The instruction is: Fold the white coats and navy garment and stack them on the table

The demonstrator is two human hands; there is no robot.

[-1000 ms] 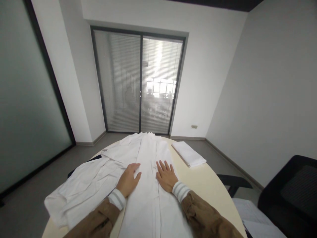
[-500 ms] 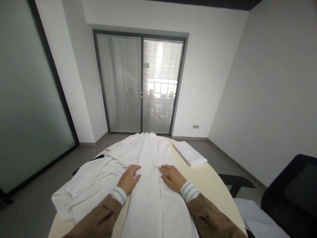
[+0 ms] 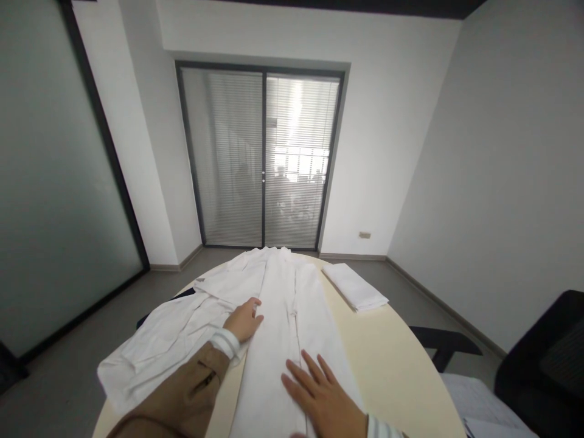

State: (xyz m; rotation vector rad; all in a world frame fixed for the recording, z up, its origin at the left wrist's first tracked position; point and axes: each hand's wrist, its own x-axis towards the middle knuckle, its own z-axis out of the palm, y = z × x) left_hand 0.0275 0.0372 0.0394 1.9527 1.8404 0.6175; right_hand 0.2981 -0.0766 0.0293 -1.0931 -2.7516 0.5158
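A white coat [image 3: 269, 377] lies spread along a round, pale bench [image 3: 396, 365], its far end close to the bench's far rim. A smooth long panel runs down the middle of the coat, while a loose, wrinkled part spreads out from its left side. The left hand [image 3: 243, 320] rests at the left edge of the coat's middle panel, thumb and forefinger apart; the other fingers are partly hidden, and whether they have caught any fabric cannot be told. The right hand [image 3: 323, 398] is palm down over the near part of the coat, fingers spread apart and holding nothing. A brown sleeve [image 3: 182, 383] with a striped cuff [image 3: 224, 342] crosses over the wrinkled part of the coat.

To the right of the coat, and apart from it, a folded white cloth [image 3: 354, 287] lies near the bench's edge. Well to the right of the coat stands a black chair [image 3: 545, 371], with something white on its seat. Beyond the coat's far end is a glass door [image 3: 223, 176] with blinds.
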